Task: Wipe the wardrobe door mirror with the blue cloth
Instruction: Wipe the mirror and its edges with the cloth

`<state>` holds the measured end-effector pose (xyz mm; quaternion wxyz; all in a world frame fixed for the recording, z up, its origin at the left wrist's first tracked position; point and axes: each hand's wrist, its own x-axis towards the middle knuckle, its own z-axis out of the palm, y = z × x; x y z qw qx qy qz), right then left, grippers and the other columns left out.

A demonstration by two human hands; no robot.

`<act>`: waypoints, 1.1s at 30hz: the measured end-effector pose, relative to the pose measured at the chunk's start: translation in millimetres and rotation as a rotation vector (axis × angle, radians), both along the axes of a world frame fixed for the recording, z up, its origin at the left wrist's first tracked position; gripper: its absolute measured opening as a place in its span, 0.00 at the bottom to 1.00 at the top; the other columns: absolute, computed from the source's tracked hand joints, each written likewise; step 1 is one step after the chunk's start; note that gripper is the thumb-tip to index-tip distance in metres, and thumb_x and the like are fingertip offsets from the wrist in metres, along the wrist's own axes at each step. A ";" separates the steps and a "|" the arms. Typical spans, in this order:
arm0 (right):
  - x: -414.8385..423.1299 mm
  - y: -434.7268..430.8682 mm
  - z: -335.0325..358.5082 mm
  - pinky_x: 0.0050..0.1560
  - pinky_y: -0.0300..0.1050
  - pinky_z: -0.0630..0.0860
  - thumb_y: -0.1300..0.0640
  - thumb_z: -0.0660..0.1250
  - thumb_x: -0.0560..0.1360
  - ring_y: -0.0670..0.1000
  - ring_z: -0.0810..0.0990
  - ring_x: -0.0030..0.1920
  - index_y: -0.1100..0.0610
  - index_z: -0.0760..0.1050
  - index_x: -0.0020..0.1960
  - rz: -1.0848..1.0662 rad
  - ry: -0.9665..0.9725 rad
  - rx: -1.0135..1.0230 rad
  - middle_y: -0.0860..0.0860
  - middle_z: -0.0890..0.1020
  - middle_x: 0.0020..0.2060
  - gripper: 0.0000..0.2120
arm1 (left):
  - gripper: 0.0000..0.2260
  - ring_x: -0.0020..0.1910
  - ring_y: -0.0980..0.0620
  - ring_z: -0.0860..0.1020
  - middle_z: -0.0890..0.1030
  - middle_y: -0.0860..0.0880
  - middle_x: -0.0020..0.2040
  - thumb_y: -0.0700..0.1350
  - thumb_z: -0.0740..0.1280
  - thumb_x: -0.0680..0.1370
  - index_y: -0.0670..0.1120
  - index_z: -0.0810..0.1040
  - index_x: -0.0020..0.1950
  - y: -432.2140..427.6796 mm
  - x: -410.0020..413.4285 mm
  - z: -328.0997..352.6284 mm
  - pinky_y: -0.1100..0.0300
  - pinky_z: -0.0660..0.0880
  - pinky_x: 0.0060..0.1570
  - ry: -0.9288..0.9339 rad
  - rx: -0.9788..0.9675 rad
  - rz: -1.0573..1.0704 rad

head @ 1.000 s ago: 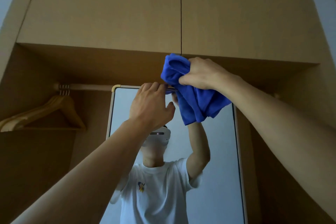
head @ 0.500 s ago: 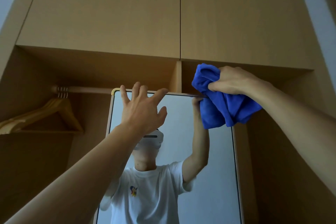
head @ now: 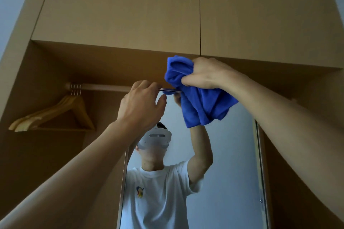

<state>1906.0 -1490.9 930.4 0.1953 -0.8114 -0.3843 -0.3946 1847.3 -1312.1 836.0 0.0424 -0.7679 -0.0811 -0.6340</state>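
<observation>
Up high, to the left of my left hand (head: 141, 106), wooden hangers (head: 55, 115) hang on a rail (head: 104, 87). My left hand curls its fingers over the top edge of the mirror (head: 236, 163). Just beside it, my right hand (head: 202, 74) squeezes the bunched blue cloth (head: 201, 106) at the mirror's top.

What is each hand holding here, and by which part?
Right hand grips the blue cloth by its bunched upper part, the rest hanging. Left hand holds the mirror by its top edge.

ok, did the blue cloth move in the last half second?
Yes. The blue cloth went left along the mirror top: it hung right of the cabinet door seam, now it sits directly below it.
</observation>
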 end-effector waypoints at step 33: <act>33.4 0.5 -25.4 0.34 0.46 0.68 0.44 0.65 0.71 0.51 0.79 0.37 0.46 0.71 0.45 0.057 -0.073 0.150 0.47 0.80 0.37 0.08 | 0.17 0.60 0.44 0.76 0.77 0.50 0.65 0.51 0.58 0.82 0.53 0.76 0.70 16.3 -4.0 2.5 0.55 0.67 0.49 0.024 -0.101 -0.079</act>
